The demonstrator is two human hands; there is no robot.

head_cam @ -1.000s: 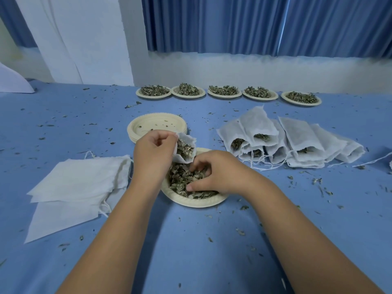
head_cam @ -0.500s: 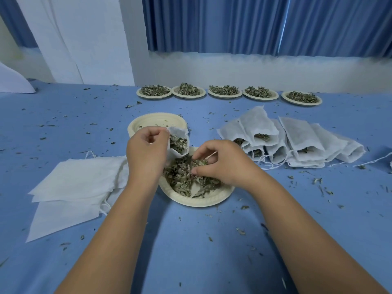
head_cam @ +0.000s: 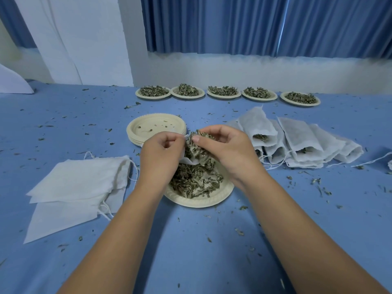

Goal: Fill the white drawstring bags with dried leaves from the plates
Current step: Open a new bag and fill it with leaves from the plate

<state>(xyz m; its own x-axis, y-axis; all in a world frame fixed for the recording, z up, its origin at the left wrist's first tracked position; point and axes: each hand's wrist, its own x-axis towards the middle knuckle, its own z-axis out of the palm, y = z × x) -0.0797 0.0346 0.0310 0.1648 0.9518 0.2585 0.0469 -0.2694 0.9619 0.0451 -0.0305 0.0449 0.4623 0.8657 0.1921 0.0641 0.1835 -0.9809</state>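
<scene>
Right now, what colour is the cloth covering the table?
Blue, as the head view shows; the cloth is speckled with dried leaf bits.

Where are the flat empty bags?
In the head view, the flat empty bags lie stacked on the left, beside the left hand and the leaf plate.

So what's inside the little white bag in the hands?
You can see dried leaves at the mouth of the bag, where the right hand pinches a clump. The left hand holding it hides the rest, so how full it is cannot be seen.

Blue curtains (head_cam: 254,24) hang behind a blue table (head_cam: 191,251), beside a white pillar (head_cam: 84,39).
</scene>
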